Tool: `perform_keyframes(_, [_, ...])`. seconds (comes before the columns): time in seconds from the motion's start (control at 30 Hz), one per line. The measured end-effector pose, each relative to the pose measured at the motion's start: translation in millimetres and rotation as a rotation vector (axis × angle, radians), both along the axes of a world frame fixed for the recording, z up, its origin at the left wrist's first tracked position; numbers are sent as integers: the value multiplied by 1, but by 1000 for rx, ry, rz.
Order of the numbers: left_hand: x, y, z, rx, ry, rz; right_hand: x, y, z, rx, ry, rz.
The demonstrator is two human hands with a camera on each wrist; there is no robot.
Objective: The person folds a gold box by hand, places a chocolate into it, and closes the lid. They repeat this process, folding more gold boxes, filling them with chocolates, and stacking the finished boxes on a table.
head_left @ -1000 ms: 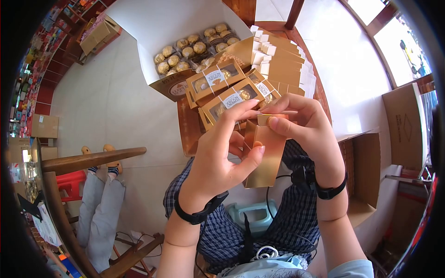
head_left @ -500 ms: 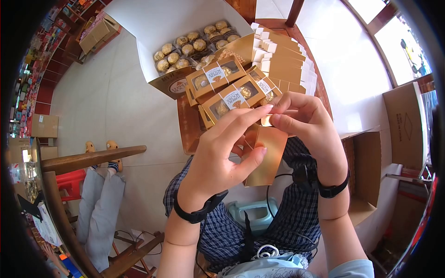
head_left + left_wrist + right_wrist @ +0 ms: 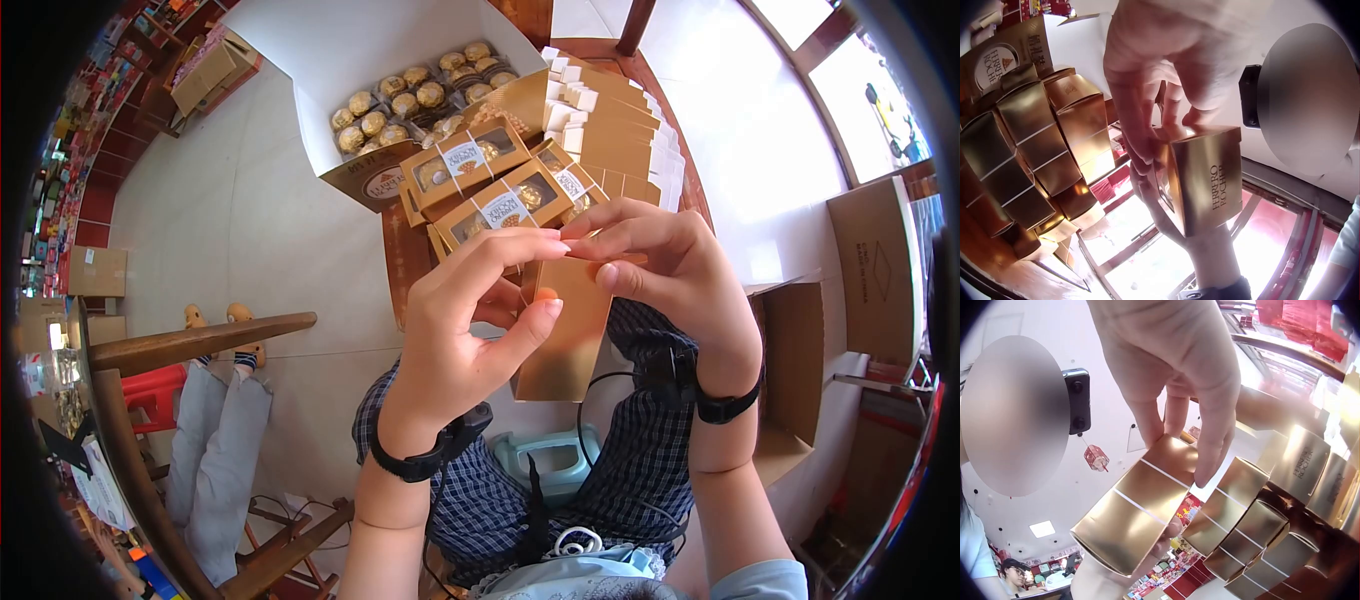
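A small gold box (image 3: 568, 335) is held between both hands above the lap. The left hand (image 3: 470, 320) grips its left side, thumb on the near face and fingers behind. At the box's upper end, the right hand (image 3: 670, 280) pinches with thumb and fingertips; the fingertips of both hands meet there. In the left wrist view the box (image 3: 1207, 178) shows printed lettering on its end. White lines cross the box (image 3: 1138, 503) in the right wrist view. Filled window boxes (image 3: 505, 205) with white labels lie stacked just beyond the hands.
An open carton (image 3: 375, 185) of gold-wrapped balls stands at the back of the wooden chair (image 3: 400, 290). Flat gold box blanks (image 3: 615, 130) lie beside it. A pale blue stool (image 3: 545, 465) is between the knees. Another person's legs (image 3: 215, 430) show at left.
The box's upper flap, raised half a second ago, now lies down on the end. The right hand's thumb has shifted right to the box's edge, and the left hand has moved slightly left.
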State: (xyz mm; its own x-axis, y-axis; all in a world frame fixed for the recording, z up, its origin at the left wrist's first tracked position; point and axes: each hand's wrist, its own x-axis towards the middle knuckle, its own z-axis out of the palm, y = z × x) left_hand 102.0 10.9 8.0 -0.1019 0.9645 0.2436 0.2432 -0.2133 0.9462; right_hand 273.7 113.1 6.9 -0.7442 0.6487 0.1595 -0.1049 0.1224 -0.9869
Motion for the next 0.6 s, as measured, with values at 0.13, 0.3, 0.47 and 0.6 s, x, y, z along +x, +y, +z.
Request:
perform_keyframes(0.13, [6, -4, 4, 110, 97, -15, 7, 5, 7, 21, 40, 76])
perform_keyframes(0.3, [25, -10, 7, 628, 685, 14, 25, 6, 23, -202, -206, 182])
perform_keyframes(0.47, [34, -27, 24, 628, 906, -97, 30, 3, 21, -340, -1, 401])
perform_keyframes(0.6, [40, -33, 24, 584, 996, -71, 30, 10, 16, -451, 19, 460])
